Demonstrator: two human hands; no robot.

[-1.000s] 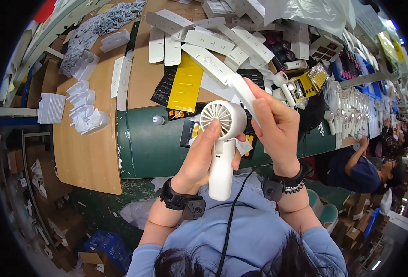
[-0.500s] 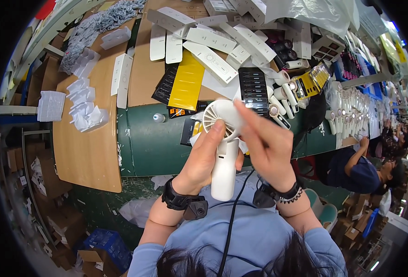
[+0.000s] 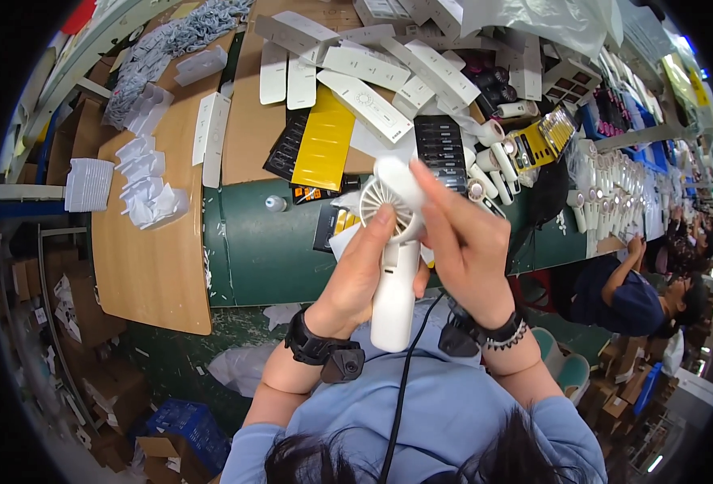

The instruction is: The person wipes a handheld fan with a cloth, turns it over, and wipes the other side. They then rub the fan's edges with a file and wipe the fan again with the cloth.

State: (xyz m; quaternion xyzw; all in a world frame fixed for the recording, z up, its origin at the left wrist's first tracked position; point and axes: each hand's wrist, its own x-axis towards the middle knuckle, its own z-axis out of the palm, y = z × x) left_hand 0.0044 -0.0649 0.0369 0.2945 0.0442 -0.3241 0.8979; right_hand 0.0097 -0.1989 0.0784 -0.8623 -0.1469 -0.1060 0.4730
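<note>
A white handheld fan (image 3: 394,302) is in my left hand (image 3: 355,274), which grips it just below the round slatted head, thumb on the slats. The handle hangs down toward my body. Over the upper right of the fan head, my right hand (image 3: 471,246) pinches a smooth white rounded piece (image 3: 399,179). Whether that piece is a cover or a soft pad I cannot tell. Parts of the slats lie hidden behind it.
White boxes (image 3: 369,103) lie piled at the back beside yellow (image 3: 324,141) and black sheets. A small clear bottle (image 3: 276,203) stands on the green table (image 3: 268,262). More white fans (image 3: 606,194) sit at right, near another person (image 3: 623,294). A black cable (image 3: 405,387) runs down my front.
The white piece in my right hand has shifted slightly up over the fan head, and more of it shows. My left hand keeps its grip on the fan.
</note>
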